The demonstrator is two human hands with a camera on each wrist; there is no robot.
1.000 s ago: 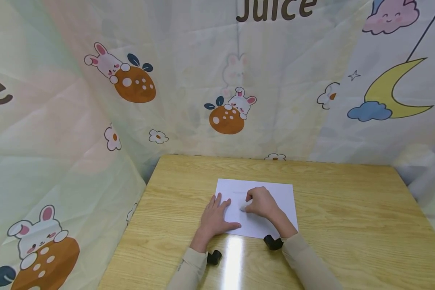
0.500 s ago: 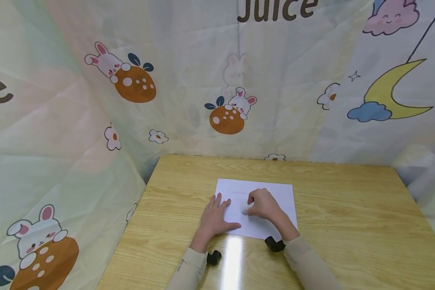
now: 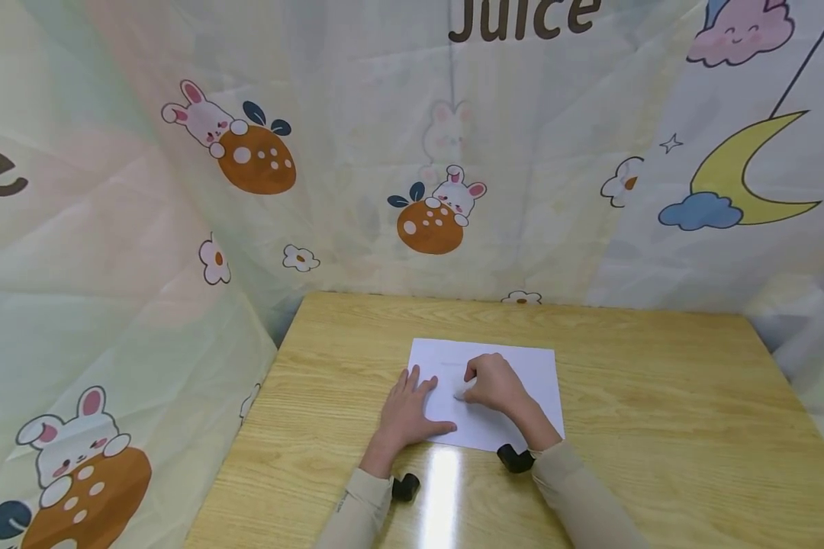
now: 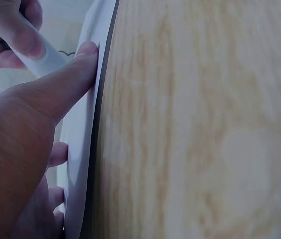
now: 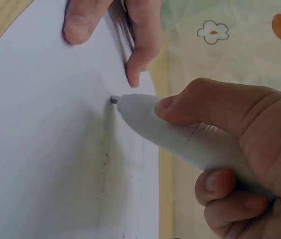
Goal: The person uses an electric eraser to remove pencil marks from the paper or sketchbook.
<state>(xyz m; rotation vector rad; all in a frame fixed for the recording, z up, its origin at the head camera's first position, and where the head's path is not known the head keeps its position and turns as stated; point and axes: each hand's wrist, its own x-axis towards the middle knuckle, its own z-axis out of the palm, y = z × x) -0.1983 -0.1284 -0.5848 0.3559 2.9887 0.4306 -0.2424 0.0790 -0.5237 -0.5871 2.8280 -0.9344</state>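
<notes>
A white sheet of paper (image 3: 535,381) lies on the wooden table. The left hand (image 3: 403,413) rests spread on its left part, fingers and thumb apart. The right hand (image 3: 497,385) grips a thick white pen-shaped electric eraser (image 5: 148,117), thumb along its side and fingers curled beneath. Its small grey tip (image 5: 113,99) is at the paper, on a faint line. Dark crumbs (image 5: 105,159) are scattered along faint lines in the right wrist view. In the left wrist view, the left thumb (image 4: 70,79) lies near the paper's edge, with the eraser (image 4: 46,62) beyond.
The wooden table (image 3: 659,427) extends on all sides of the paper. A printed cloth (image 3: 343,152) hangs behind it and at the left. Black wrist cameras (image 3: 405,488) sit at both cuffs. A bright reflection lies in front of the paper.
With the eraser, the right hand has shifted slightly right and nearer, then back left and away, a short back-and-forth over the paper. The left hand has stayed in place.
</notes>
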